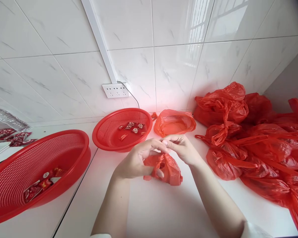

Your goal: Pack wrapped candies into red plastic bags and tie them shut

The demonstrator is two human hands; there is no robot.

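A small red plastic bag point(172, 170) rests on the white table in front of me, its top gathered together. My left hand point(141, 158) is wrapped around the bag's left side and neck, thumb low on its front. My right hand point(182, 148) pinches at the top of the bag, its fingertips meeting those of my left hand. What lies inside the bag is hidden. Just behind my hands stands an open red plastic bag point(161, 127) with its mouth spread.
A round red basket point(101, 132) with several small wrapped packets point(135, 130) stands at the back. A larger red basket point(10, 168) holds more packets at left. Filled, knotted red bags point(263, 148) pile up at right. A power socket point(116, 90) is on the tiled wall.
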